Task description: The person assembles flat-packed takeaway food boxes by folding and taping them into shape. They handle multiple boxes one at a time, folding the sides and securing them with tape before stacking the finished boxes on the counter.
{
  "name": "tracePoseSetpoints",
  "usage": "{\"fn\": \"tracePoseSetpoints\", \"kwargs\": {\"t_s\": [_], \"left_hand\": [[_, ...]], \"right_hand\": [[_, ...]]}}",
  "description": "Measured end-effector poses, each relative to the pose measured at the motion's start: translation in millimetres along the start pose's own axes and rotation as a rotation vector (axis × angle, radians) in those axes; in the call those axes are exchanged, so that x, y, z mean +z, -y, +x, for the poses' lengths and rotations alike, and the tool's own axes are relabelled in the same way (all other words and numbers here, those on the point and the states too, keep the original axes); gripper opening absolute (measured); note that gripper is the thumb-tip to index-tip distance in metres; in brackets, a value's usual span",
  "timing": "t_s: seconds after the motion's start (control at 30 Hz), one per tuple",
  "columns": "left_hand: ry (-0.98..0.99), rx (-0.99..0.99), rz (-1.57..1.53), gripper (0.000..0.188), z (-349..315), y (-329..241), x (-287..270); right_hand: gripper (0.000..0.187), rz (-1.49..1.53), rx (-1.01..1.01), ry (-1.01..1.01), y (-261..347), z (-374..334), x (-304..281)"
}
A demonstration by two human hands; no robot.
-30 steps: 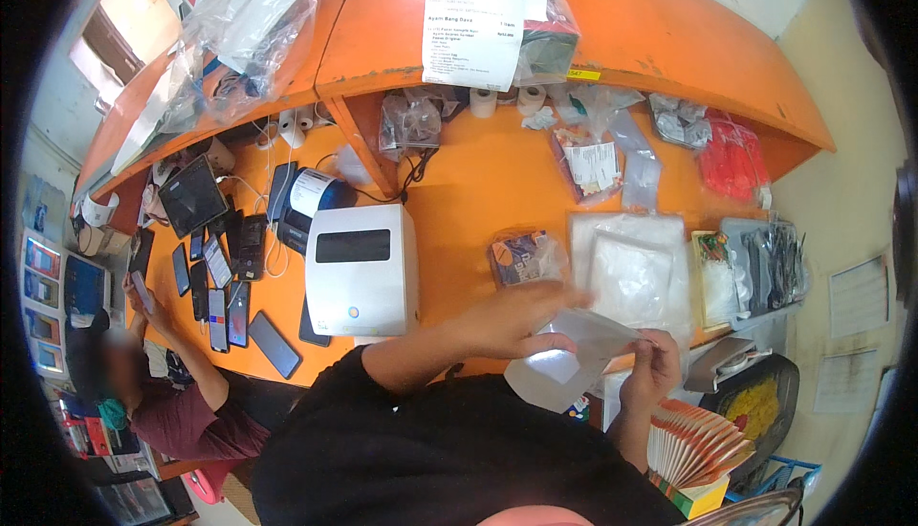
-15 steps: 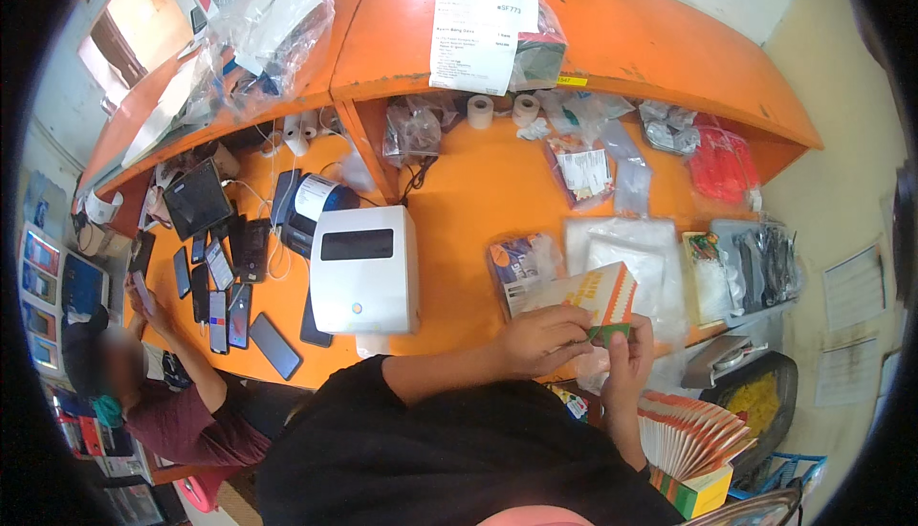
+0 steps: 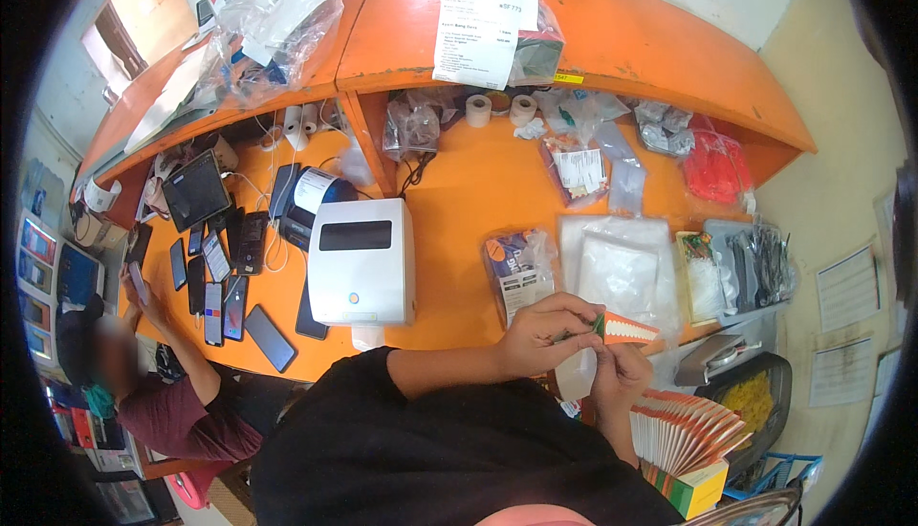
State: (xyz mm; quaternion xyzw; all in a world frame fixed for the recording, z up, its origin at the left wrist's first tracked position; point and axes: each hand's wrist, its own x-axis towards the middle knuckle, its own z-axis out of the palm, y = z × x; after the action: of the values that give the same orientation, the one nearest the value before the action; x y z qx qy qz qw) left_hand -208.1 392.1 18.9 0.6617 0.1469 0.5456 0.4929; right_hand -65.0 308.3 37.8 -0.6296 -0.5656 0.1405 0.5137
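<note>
My two hands meet over the desk's near edge, right of centre, around an orange, white and green cardboard box. My left hand pinches its green edge between thumb and fingers. On the other side my right hand grips it from below, fingers curled. An orange side with a white scalloped border points right, and a pale panel hangs under the hands. Beside my right forearm, a fanned stack of flat cartons in matching colours stands upright. A wrapped packet with a label lies just beyond my left hand.
Clear plastic bags lie beyond my hands, with a tray of black cutlery to their right. Left of them stands a white label printer. Several phones cover the left desk, where another person holds one.
The box has turned in my hands: its printed face stood up before, and now the orange side faces up and right. My right hand has moved slightly lower. The view has shifted a little.
</note>
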Motion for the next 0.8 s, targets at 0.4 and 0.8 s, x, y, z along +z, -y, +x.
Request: {"fn": "tracePoseSetpoints", "kwargs": {"t_s": [0.4, 0.8], "left_hand": [[-0.108, -0.431, -0.556, 0.058, -8, 2, -27], [-0.587, -0.375, 0.17, 0.014, -33, -4, -117]], "right_hand": [[0.024, 0.325, -0.084, 0.29, 18, 35, 26], [0.027, -0.208, -0.771, -0.17, 110, 236, 111]]}}
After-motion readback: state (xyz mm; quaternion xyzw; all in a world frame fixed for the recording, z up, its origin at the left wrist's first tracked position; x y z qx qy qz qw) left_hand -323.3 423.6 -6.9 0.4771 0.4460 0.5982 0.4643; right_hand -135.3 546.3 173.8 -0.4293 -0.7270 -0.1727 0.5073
